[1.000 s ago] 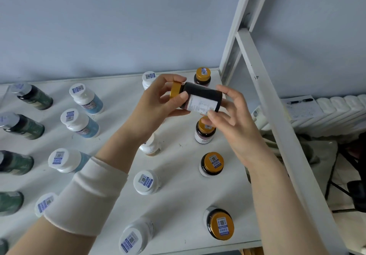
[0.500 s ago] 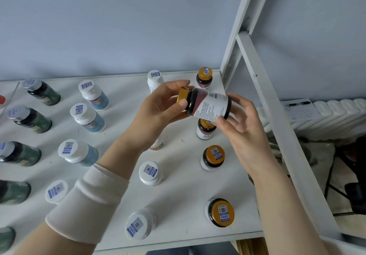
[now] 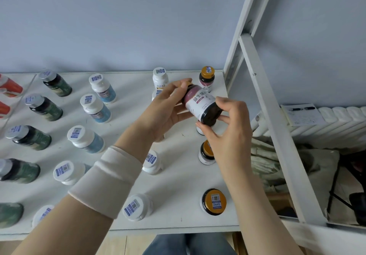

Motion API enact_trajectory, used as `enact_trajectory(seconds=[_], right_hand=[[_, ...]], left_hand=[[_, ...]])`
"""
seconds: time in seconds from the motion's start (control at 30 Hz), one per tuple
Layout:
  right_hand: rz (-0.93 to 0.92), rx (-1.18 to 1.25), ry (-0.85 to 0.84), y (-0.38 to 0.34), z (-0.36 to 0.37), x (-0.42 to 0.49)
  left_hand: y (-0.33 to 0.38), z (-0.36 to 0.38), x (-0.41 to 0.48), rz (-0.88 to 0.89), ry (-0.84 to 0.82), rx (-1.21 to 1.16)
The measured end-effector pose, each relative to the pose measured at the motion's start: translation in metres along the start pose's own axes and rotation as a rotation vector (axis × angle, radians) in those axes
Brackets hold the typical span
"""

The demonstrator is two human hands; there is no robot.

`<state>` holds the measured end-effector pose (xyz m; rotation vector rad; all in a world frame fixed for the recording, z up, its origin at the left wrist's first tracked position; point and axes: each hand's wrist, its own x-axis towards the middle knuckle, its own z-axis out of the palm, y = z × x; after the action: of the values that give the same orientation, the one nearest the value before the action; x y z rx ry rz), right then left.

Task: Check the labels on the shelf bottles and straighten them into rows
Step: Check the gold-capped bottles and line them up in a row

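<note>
1. The white shelf board (image 3: 178, 183) is filling the lower half of my view. Its frame post (image 3: 265, 100) is running from 12 o'clock down to 4 o'clock.

2. Bottles are standing on the board in loose columns. Green bottles (image 3: 57, 86) are sitting at 9 o'clock, with blue bottles (image 3: 104, 89) under white caps just inward of them. White bottles (image 3: 160, 79) are standing near centre, and gold-capped bottles (image 3: 213, 202) are lining the 3 o'clock edge.

3. The left hand (image 3: 164, 112) is extending from 7 o'clock, with a white band (image 3: 107, 183) wrapping its forearm. Its fingers are curling round the cap end of the held bottle (image 3: 200, 104), and its thumb is lying against the bottle's lower side.

4. The right hand (image 3: 229, 135) is extending from 5 o'clock. Its fingertips and thumb are pinching the base end of the same bottle. I am reading both hands as clamped on it, with neither one spread open.

5. The held bottle is hanging clear above the board, at about 1 o'clock from the view centre, over the gold-capped column. It is lying tilted, with its gold cap (image 3: 186, 86) pointing to 11 o'clock and its dark base pointing to 5 o'clock.

6. The white and maroon label is facing me. I am seeing large printed characters on it, but the small print is too fine to read.
</note>
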<state>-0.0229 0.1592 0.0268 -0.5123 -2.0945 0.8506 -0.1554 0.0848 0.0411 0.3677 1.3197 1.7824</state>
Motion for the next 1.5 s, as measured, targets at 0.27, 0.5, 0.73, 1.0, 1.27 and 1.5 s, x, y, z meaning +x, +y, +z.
enact_trajectory(seconds=[0.27,0.5,0.73,1.0,1.27,1.5], right_hand=[[-0.007,-0.078,0.034,0.015,-0.005,0.011],[0.138,-0.540,-0.177,0.042,0.000,0.025],[0.346,-0.721,-0.441,0.082,0.014,0.049],[0.412,-0.708,-0.628,0.107,0.024,0.070],[0.383,-0.692,-0.663,0.112,0.027,0.081],[0.377,-0.562,-0.559,0.108,0.030,0.094]], left_hand=[[0.022,0.011,0.016,0.102,-0.099,0.195],[0.027,0.005,0.070,0.308,-0.066,0.937],[-0.008,-0.005,0.120,0.301,-0.191,1.291],[-0.034,-0.014,0.135,0.294,-0.277,1.302],[-0.017,-0.021,0.168,0.577,0.005,1.195],[-0.016,-0.013,0.200,0.274,0.019,1.290]])
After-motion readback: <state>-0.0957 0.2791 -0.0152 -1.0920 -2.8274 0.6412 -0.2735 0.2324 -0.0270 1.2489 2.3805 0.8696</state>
